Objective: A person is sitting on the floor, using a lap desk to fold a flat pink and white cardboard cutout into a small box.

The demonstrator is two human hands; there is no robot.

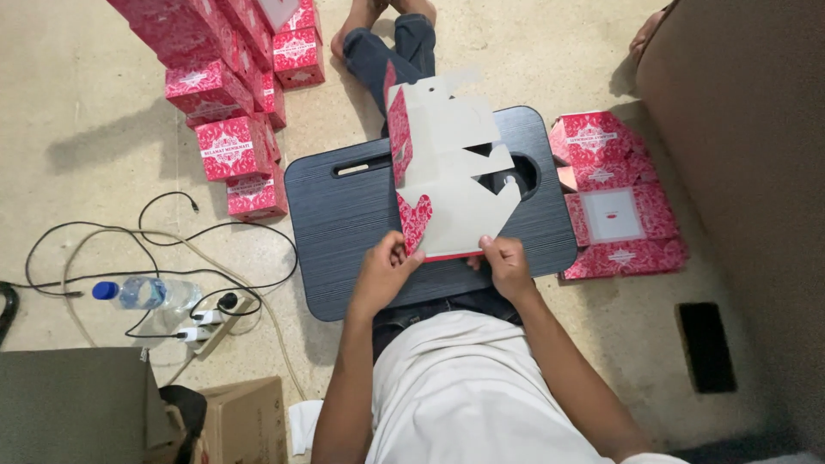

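I hold a partly folded cardboard box blank, pale grey inside and red patterned outside, above a dark lap tray. My left hand pinches its lower left flap, where a red tab curls inward. My right hand grips the lower right edge. The blank stands tilted away from me, with its top flaps spread open.
Assembled red boxes are stacked at the upper left. Flat red blanks lie to the right of the tray. Cables, a power strip and a water bottle lie on the floor at left. Another person's legs show at the top.
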